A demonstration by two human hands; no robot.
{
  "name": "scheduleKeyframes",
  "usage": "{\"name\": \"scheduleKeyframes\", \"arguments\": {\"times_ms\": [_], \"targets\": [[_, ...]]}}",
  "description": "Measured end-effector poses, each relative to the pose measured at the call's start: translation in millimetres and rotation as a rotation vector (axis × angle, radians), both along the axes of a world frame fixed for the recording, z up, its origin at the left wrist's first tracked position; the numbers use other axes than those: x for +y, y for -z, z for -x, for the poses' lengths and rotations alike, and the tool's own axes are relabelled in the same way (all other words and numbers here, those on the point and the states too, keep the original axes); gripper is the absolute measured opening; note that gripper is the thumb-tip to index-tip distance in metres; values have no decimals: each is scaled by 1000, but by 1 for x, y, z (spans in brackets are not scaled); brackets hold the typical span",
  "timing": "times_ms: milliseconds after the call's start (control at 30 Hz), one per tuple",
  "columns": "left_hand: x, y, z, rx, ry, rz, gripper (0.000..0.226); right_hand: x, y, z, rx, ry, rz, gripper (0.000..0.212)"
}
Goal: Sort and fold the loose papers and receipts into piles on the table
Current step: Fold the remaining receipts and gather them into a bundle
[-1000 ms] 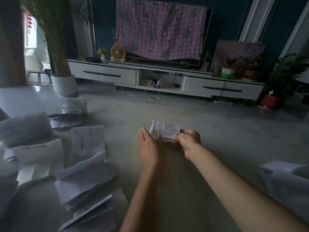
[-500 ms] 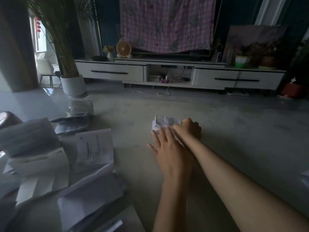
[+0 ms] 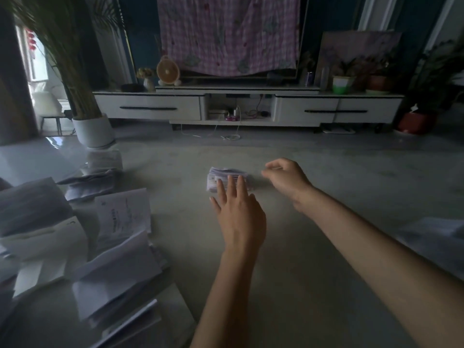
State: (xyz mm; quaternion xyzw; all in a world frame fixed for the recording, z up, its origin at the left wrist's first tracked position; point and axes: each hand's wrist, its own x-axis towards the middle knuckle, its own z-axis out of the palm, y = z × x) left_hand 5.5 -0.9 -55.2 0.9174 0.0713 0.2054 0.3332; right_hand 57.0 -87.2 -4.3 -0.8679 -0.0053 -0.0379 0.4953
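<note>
R hand [image 3: 286, 178] lifted off receipt stack [image 3: 221, 174], fingers loose, empty. L hand [image 3: 241, 217] fingers flat, pressing stack on grey floor [image 3: 326, 159]. I judge pile formed; loose papers [image 3: 118, 272] on counter [image 3: 25, 159] left to sort.

The right hand [image 3: 283, 177] let go of the folded receipt [image 3: 226, 175] and drew off rightward, while the left hand [image 3: 238, 212] laid straight fingers on it.

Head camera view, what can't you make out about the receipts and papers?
All in the head view:
Receipt stack: print too small and dim; left hand covers its near edge.
Right hand: blur hides whether it pinches anything.
Paper piles, left: cut off by frame edges.
Loose sheets, right edge: blurred, cut off.
</note>
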Motion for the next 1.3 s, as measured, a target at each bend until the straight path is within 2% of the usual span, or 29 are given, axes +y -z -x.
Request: {"name": "scheduleKeyframes", "arguments": {"times_ms": [100,200,300,367,433,500,567,633,667,733,767,867,967,1033,1100,1200,1233,1300], "targets": [[-19,-3,10,-43,86,-6,52,-46,-19,47,-5,-102,-11,21],[-52,-3,37,-87,236,-65,51,-103,-35,95,-118,-102,-40,15],[-93,1,73,-124,436,-87,48,-173,-43,130,-356,74,-65,16],[-116,6,91,-154,536,-120,53,-215,-44,141,-417,216,-43,19],[-124,14,99,-172,583,-141,64,-238,-38,139,-395,273,49,30],[-132,21,104,-177,623,-145,65,-254,-30,139,-349,271,167,36],[-136,23,107,-154,656,-168,65,-265,-20,137,-253,224,384,32],[-133,24,106,-157,666,-172,64,-266,-6,135,-71,172,627,43],[-132,24,106,-156,671,-163,62,-267,1,137,-4,162,686,42],[-133,21,106,-171,669,-114,53,-268,9,140,-58,189,687,24],[-133,19,107,-181,655,-67,47,-266,9,142,-110,201,634,16],[-130,8,109,-149,599,127,40,-261,-6,152,-227,230,335,14],[-126,-8,110,14,639,599,46,-247,-27,165,-335,235,70,9],[-125,-17,111,108,674,874,48,-234,-30,172,-371,230,-28,9],[-121,-26,113,203,759,1033,48,-215,-22,175,-431,228,33,10],[-123,-32,119,280,956,1105,72,-181,1,183,-603,193,262,13],[-126,-33,121,302,954,1145,71,-175,7,186,-636,126,394,14],[-127,-31,121,335,811,1237,46,-165,23,185,-626,-74,599,15]]}}
